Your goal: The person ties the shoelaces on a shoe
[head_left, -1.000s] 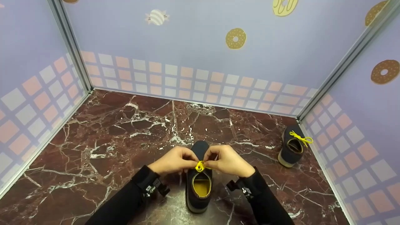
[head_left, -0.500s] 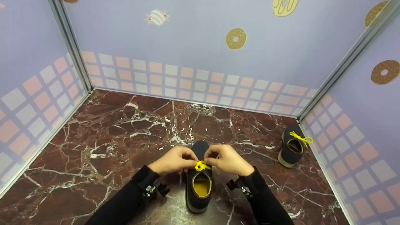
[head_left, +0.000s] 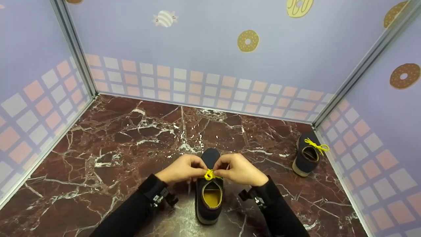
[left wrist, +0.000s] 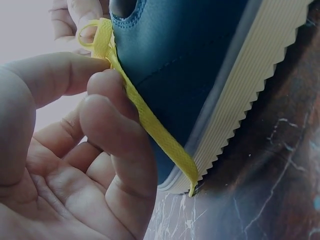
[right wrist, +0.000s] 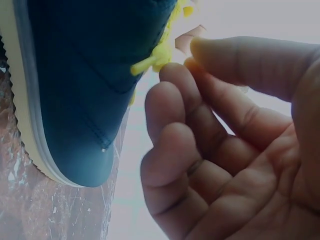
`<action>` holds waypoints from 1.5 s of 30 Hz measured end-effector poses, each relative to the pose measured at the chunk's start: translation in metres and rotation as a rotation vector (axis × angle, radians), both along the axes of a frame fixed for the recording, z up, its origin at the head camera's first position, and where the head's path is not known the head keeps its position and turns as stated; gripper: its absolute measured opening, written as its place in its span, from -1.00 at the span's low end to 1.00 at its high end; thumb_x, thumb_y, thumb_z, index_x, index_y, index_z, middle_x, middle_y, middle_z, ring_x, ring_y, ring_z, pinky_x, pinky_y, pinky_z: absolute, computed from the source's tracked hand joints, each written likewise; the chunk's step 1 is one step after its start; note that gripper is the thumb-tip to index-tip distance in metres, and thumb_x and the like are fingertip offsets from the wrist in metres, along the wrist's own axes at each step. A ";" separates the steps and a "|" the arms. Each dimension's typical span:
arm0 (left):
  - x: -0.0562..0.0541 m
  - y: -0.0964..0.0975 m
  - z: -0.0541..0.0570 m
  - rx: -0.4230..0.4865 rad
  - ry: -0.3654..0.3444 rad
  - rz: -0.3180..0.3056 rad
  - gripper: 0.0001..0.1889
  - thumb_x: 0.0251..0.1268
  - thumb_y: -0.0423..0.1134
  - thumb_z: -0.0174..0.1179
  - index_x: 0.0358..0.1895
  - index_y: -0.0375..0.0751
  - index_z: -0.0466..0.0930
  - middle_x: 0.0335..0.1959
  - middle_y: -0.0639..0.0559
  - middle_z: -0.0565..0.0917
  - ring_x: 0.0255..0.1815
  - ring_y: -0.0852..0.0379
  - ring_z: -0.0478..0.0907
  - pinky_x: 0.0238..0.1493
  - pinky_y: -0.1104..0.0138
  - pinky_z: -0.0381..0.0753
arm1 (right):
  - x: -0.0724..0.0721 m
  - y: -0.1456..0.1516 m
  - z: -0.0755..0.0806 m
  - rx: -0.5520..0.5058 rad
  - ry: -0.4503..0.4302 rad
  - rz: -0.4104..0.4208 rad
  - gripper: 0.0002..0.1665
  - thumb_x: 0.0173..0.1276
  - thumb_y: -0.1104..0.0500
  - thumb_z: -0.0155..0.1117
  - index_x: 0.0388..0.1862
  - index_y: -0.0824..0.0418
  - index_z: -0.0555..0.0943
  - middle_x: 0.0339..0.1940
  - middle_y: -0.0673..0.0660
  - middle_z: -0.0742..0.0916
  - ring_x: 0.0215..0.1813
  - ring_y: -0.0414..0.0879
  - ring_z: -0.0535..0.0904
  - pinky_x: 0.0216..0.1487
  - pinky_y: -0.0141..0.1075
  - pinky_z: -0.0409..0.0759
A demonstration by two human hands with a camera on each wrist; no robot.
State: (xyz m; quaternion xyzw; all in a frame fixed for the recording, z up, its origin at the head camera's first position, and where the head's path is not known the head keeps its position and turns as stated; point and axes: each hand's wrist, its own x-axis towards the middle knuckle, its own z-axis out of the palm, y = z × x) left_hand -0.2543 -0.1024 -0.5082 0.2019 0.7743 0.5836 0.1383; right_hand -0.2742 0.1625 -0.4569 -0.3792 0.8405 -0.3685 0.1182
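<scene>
A dark blue shoe (head_left: 210,217) with a yellow insole stands on the floor, toe pointing away, between both hands. Its yellow shoelace (head_left: 209,174) is looped at the front of the opening. My left hand (head_left: 184,169) pinches the lace between thumb and index finger. In the left wrist view, a flat strand of the shoelace (left wrist: 160,132) runs from those fingers down the shoe's side to the sole. From the other side, my right hand (head_left: 241,169) holds thumb and index finger together at the lace; in the right wrist view a short lace end (right wrist: 144,65) sticks out near its fingertips.
A matching shoe (head_left: 306,158) with a yellow bow stands to the right, close to the right wall panel (head_left: 378,148). Patterned panels enclose the dark red marble floor (head_left: 131,131) at the back and both sides.
The yellow loop shifts very slightly left. My right fingertips move a little left, staying close to the lace; the left hand and both shoes keep their places.
</scene>
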 end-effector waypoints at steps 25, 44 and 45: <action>-0.001 0.000 -0.001 0.025 -0.020 -0.010 -0.86 0.46 -0.28 0.42 -0.10 -0.28 0.86 -0.44 0.14 0.73 -0.56 0.19 0.57 -0.61 0.44 0.57 | 0.005 -0.006 -0.001 -0.007 0.022 0.075 -0.84 0.39 0.06 0.71 -0.18 0.02 0.85 -0.28 -0.20 0.81 -0.36 -0.28 0.64 -0.32 -0.40 0.61; 0.000 -0.001 -0.002 0.037 -0.037 -0.027 -0.83 0.45 -0.29 0.41 -0.02 -0.29 0.82 -0.44 0.08 0.71 -0.55 0.21 0.57 -0.61 0.43 0.58 | 0.001 0.001 0.000 0.024 -0.005 0.044 -0.88 0.44 0.06 0.67 -0.18 -0.02 0.83 -0.33 -0.21 0.81 -0.42 -0.26 0.60 -0.39 -0.41 0.52; 0.000 -0.001 -0.002 0.036 -0.036 -0.027 -0.82 0.45 -0.29 0.41 -0.01 -0.28 0.82 -0.43 0.08 0.71 -0.54 0.21 0.57 -0.61 0.42 0.58 | 0.001 0.001 0.000 0.025 -0.009 0.041 -0.89 0.45 0.06 0.66 -0.18 -0.03 0.83 -0.32 -0.21 0.81 -0.41 -0.26 0.60 -0.38 -0.41 0.52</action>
